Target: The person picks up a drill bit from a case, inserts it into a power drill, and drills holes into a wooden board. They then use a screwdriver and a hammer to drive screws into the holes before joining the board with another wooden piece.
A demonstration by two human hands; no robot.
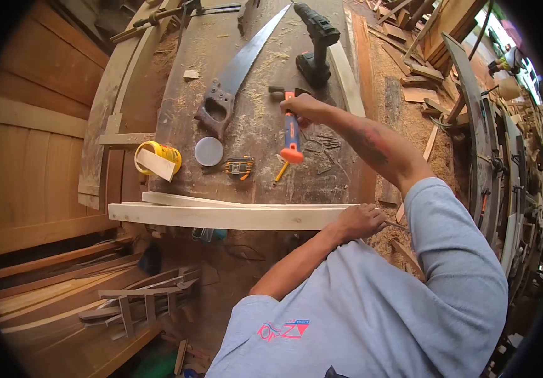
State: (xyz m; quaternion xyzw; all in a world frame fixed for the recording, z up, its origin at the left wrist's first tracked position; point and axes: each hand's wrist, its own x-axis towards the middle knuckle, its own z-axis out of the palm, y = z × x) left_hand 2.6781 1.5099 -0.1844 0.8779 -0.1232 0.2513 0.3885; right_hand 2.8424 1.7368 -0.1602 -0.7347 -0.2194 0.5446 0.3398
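My right hand (304,108) is wrapped round a hammer (292,135) with an orange and dark blue handle, held over the workbench (252,120). The hammer's dark head lies at the upper left of the hand. At the bench's near edge my left hand (361,222) is closed over the right end of a pale wooden board (233,217); a thin dark rod sticks out beside it, and its fingertips are partly hidden. A second pale board (183,200) lies just behind the first. Several nails (328,143) and a yellow pencil (281,172) lie near the hammer.
A handsaw (246,60) and a drill (315,44) lie farther up the bench. On the left are a yellow tub (169,154) with a wood piece across it, a white lid (208,152) and a small orange-black item (239,166). Wood scraps (419,82) cover the ground at right.
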